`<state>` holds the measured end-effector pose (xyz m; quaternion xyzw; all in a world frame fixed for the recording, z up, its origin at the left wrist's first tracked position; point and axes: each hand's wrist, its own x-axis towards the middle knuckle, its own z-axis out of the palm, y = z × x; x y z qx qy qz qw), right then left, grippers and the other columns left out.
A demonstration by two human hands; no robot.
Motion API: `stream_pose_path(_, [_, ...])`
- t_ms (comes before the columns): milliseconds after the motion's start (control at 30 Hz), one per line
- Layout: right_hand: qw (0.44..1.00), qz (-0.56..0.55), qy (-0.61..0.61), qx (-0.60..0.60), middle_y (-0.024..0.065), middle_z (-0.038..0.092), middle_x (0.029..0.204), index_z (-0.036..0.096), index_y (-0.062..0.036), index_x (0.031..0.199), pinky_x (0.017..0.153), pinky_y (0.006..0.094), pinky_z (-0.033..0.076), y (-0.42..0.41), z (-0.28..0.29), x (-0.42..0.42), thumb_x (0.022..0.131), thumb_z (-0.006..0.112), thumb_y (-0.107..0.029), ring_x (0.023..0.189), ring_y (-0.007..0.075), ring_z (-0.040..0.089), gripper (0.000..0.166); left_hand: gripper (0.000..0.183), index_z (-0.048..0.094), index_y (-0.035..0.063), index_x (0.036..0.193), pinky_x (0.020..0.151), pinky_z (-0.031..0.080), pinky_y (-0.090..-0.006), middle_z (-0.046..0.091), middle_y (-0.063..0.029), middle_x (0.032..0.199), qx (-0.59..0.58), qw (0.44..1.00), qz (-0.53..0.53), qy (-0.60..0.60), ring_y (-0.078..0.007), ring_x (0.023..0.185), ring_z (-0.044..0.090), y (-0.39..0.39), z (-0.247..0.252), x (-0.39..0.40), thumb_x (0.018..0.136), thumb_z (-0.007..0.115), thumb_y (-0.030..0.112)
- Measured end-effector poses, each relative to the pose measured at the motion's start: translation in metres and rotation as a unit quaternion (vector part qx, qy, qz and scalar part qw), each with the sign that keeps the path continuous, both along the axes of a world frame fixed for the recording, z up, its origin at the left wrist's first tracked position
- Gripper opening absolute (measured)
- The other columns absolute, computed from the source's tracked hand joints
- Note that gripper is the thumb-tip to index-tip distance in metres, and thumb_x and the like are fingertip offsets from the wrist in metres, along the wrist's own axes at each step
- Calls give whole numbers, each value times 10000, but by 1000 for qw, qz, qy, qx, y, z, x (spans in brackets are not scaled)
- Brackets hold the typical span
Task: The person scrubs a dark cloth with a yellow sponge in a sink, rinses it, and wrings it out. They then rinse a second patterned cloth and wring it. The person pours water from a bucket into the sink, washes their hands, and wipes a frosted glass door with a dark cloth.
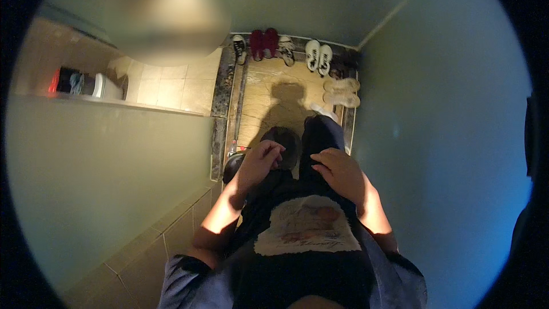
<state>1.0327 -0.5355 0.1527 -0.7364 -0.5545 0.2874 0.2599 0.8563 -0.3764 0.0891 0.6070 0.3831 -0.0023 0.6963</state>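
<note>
My left hand (260,159) hovers in front of my body with its fingers loosely bent and no object visible in it. Below and just beyond it is a dark rounded shape (286,139), too dim to name. My right hand (339,171) is above my dark-trousered right leg (322,135), its thumb and fingers a little apart and nothing between them. Past that knee a white shoe (324,111) shows in part. Between the forearms is my dark shirt with a pale printed panel (306,225).
Along the far edge of the ribbed mat (257,90) stand a black sneaker (239,50), maroon shoes (263,44), and white sneakers (318,57). Beige shoes (342,92) line the right wall (429,137). A black rounded object (233,167) lies left. A dark stone sill (223,86) borders the tiled floor (171,88).
</note>
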Motion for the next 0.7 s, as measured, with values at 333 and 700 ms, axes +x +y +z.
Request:
stream_pose_path(333, [971, 230, 49, -46, 153, 614, 953, 627, -15, 985, 846, 404, 459, 176, -66, 102, 851, 585, -199, 949, 333, 571, 232, 170, 582, 26, 1049, 648, 468, -232, 596, -24, 819, -107, 958, 267, 15, -97, 697, 542, 35, -61, 35, 963, 469, 118])
stream_pose_path(700, [943, 273, 121, -145, 176, 620, 977, 633, -9, 962, 819, 403, 469, 258, -128, 180, 841, 601, -183, 923, 353, 584, 214, 217, 561, 29, 1073, 760, 472, -297, 618, -80, 885, -70, 945, 297, 120, -164, 828, 573, 48, -63, 121, 931, 529, 190])
